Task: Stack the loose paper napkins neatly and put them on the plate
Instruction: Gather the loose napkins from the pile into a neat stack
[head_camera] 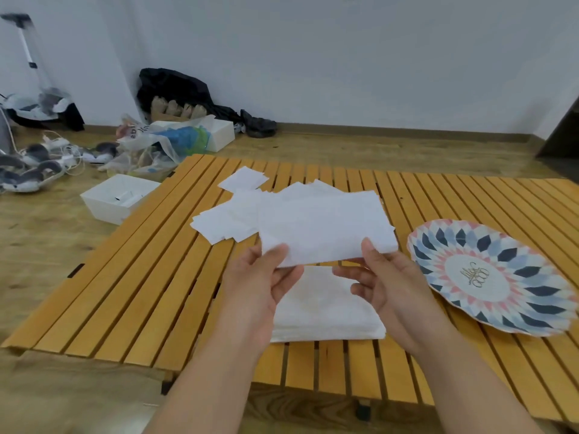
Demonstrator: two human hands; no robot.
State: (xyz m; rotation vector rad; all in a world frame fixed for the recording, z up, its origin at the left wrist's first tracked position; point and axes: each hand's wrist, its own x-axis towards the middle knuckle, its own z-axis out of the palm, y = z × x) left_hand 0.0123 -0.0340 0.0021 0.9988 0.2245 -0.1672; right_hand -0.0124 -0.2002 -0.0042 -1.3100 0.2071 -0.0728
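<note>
A white paper napkin sheet [326, 227] is held above the table by its near edge. It is pinched at one corner by the left hand [263, 286], with the thumb laid on top and the fingers curled beneath. The other corner is pinched the same way by the right hand [385, 286]. Whether one sheet or a thin bundle is held cannot be told.

Directly below the hands, a neat stack of white napkins [326, 311] is seen lying on the yellow slatted wooden table [150, 277]; its layers cannot be counted. Beyond the held sheet, a loose overlapping heap of white napkins [225, 223] is spread to the left, and one single white napkin [244, 178] lies apart near the far edge.

One round paper plate with a blue, pink and white petal pattern [492, 277] is set on the table to the right of the hands, apart from all the napkins.

Two white open boxes are seen on the wooden floor. In the nearer white box [103, 205], small items too blurred to name are held. The farther white box [224, 133] is partly covered by a clear plastic bag with blue contents [181, 140].
</note>
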